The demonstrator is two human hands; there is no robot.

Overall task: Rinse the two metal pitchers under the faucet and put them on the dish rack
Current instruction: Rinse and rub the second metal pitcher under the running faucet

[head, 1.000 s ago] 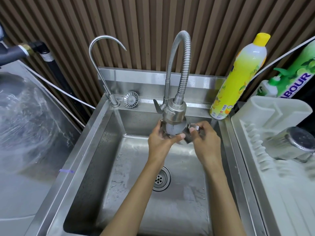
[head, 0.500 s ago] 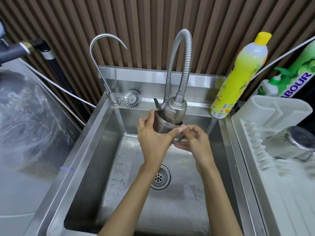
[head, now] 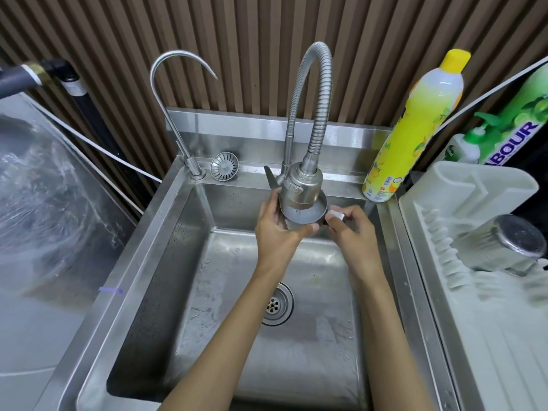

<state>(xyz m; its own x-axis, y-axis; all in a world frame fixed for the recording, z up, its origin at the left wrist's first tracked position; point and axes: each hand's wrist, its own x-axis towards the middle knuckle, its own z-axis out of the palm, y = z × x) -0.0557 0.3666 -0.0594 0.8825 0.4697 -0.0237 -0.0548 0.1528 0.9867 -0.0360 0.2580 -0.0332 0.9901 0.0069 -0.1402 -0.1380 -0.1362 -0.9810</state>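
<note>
Since half a second ago the steel pitcher (head: 305, 213) sits upright again under the faucet (head: 301, 185). Left hand (head: 278, 229) cups its rounded wall; right hand (head: 350, 229) pinches its handle. Second pitcher (head: 501, 243) lies on the ribbed plastic dish rack (head: 462, 203), right of the faucet.

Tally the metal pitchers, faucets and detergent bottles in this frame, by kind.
Metal pitchers: 2, one under the faucet, one on the dish rack
Faucets: 2, flexible, thin gooseneck
Detergent bottles: 2, yellow, green-label
Total: 6
</note>
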